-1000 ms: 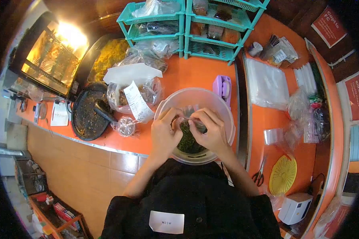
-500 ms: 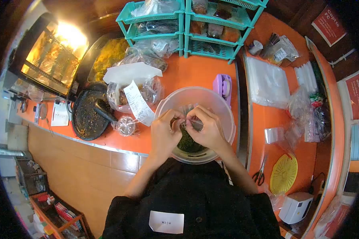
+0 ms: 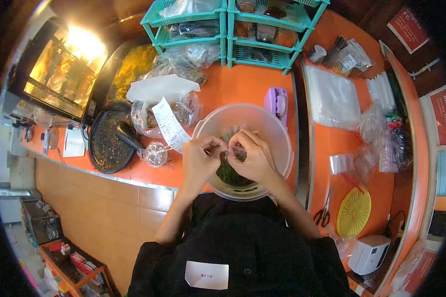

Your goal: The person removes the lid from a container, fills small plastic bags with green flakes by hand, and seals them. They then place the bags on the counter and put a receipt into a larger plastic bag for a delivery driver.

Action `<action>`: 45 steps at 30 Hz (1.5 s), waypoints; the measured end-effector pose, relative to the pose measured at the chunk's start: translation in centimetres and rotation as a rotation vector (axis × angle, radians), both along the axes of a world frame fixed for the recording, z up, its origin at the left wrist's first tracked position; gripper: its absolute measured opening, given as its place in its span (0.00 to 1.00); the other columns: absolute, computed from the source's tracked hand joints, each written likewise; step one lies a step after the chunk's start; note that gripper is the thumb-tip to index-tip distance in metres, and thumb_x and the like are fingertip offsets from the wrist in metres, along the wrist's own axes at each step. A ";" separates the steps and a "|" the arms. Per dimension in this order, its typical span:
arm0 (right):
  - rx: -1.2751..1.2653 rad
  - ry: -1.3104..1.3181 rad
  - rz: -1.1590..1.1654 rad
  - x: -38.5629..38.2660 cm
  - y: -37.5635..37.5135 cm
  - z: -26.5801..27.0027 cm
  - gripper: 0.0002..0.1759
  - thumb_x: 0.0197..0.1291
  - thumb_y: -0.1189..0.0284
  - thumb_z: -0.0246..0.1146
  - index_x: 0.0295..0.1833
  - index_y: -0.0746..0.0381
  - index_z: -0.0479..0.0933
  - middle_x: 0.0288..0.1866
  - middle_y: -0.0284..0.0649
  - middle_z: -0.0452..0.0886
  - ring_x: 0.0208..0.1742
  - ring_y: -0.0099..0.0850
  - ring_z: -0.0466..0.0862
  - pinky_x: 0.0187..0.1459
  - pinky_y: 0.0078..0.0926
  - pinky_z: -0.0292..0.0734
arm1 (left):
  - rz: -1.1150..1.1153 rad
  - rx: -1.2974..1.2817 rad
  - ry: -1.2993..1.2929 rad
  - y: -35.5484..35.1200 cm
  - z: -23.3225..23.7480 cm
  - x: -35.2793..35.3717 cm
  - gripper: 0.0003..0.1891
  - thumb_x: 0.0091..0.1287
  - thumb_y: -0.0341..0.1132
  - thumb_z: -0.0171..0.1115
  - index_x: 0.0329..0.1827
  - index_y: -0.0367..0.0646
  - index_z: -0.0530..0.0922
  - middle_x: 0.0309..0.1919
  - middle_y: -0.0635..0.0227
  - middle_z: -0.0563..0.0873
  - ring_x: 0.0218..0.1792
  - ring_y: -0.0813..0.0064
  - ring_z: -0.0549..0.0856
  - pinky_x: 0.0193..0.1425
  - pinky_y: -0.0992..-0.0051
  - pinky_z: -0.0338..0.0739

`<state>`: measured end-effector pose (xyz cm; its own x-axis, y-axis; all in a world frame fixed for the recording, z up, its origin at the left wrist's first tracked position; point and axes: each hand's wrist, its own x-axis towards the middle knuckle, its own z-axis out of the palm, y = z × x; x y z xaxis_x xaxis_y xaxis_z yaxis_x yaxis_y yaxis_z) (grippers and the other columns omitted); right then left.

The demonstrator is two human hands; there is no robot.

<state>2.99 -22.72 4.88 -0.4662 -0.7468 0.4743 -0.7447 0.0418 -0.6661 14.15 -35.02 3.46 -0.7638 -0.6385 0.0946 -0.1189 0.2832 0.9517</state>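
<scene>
A round translucent plastic tub (image 3: 281, 143) stands at the counter's front edge, close to my body. Finely chopped dark green leaves (image 3: 228, 174) lie in its bottom, partly covered by my hands. Over the tub, my left hand (image 3: 202, 161) and my right hand (image 3: 255, 157) meet, each with thumb and finger pinched together. Between the fingertips is thin see-through film, which looks like the edge of a clear plastic bag (image 3: 231, 132). Its exact shape is hard to make out behind my fingers.
Left of the tub are a receipt (image 3: 171, 123), a bagged item (image 3: 191, 106) and a stone mortar (image 3: 104, 146) with pestle. Behind are a purple tape dispenser (image 3: 276, 104) and turquoise racks (image 3: 262, 57). Clear bags (image 3: 332, 99), scissors (image 3: 322, 217) and a yellow lid (image 3: 354, 213) lie on the right counter.
My left hand has shifted slightly up and left, and the fingertips of both hands still meet in a pinch. The view has moved slightly; the tub's contents look the same.
</scene>
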 end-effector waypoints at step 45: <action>0.851 0.265 0.291 -7.4 -2.4 -2.9 0.11 0.49 0.77 0.68 0.41 0.62 0.83 0.33 0.48 0.86 0.36 0.53 0.87 0.39 0.46 0.81 | -0.154 -0.124 0.050 -0.6 -2.0 -2.3 0.21 0.57 0.26 0.73 0.54 0.36 0.80 0.47 0.54 0.87 0.38 0.65 0.90 0.38 0.70 0.83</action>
<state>-4.45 -25.15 1.94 -0.1610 -0.9619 -0.2211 -0.9255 0.2250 -0.3048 11.82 -35.61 1.43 -0.8437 -0.4960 0.2054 -0.0189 0.4099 0.9120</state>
